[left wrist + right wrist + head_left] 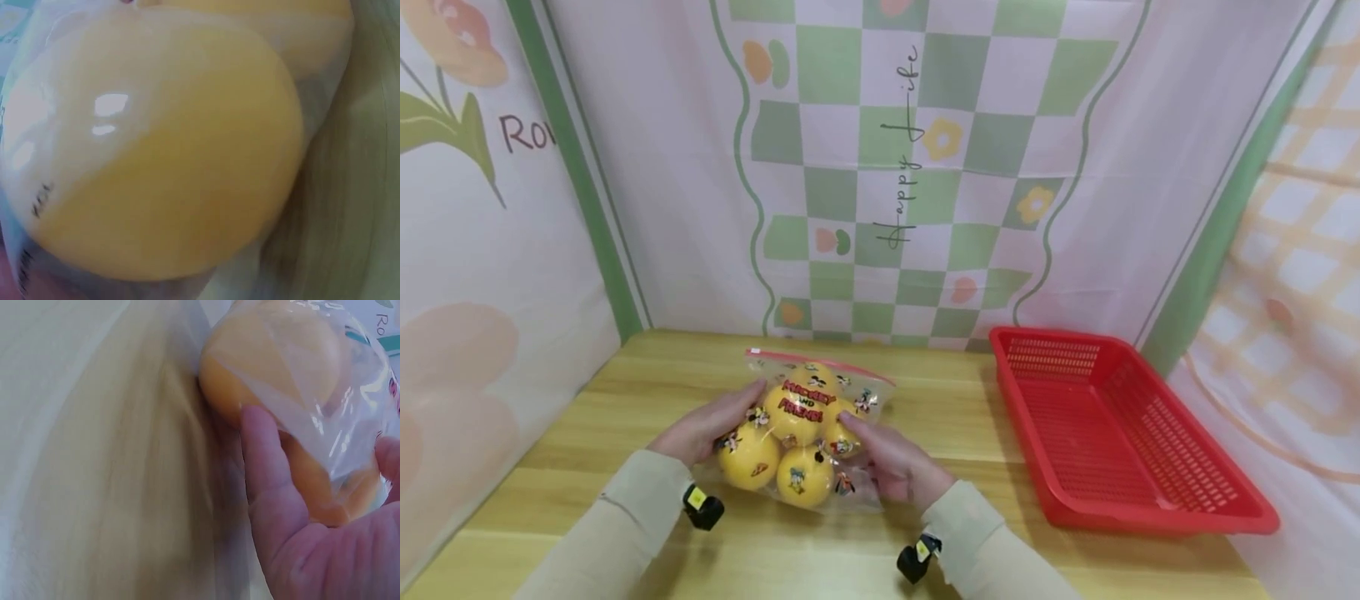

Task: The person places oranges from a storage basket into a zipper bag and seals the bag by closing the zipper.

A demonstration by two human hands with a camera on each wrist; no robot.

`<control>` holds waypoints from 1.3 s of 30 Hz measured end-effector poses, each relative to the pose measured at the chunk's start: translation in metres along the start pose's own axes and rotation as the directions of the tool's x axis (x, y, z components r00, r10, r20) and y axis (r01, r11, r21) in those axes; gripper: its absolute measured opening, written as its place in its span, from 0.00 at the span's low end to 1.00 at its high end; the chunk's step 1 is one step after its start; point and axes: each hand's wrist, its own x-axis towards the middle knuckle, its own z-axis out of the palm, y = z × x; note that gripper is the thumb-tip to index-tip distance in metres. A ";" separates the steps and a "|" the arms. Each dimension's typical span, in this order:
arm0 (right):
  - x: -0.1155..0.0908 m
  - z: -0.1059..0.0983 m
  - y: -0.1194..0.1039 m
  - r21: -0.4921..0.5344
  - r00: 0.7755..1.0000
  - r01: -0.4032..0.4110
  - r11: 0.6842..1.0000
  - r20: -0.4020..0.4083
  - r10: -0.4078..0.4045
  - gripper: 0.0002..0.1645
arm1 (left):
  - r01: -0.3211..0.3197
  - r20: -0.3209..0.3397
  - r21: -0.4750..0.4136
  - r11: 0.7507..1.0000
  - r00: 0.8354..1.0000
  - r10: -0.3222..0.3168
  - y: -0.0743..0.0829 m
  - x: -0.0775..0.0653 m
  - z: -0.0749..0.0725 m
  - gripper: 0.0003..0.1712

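Note:
A clear zip bag [872,392] with a red seal strip and "Mickey and Friends" print holds several smooth yellow balls [805,477]. It lies between both hands over the table. My left hand [718,421] grips the bag's left side; some of its fingers are hidden behind it. On the right side, my right hand [898,462] holds the bag with the thumb on the front face. One yellow ball [187,156] fills most of the left wrist view behind the plastic. In the right wrist view, fingers [265,450] press the bag's side against a ball.
A red plastic basket [1052,508] with perforated walls stands to the right on the wooden table [955,400]. Behind the table hangs a green-and-white checked cloth [895,167]. Printed curtains [497,250] close off the left and right sides.

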 end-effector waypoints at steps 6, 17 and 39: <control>0.001 0.000 -0.002 -0.043 1.000 0.019 0.999 -0.006 -0.019 0.50 | -0.034 -0.021 0.009 0.999 0.999 0.034 -0.002 -0.004 0.003 0.49; -0.004 -0.002 -0.005 -0.213 0.991 0.022 0.977 -0.127 -0.050 0.50 | -0.143 -0.123 0.388 0.911 0.971 0.205 0.012 -0.020 0.022 0.57; 0.002 0.005 -0.011 -0.249 0.988 0.096 0.964 -0.097 -0.123 0.40 | -0.078 -0.221 0.514 0.855 0.950 0.219 0.016 -0.021 0.039 0.73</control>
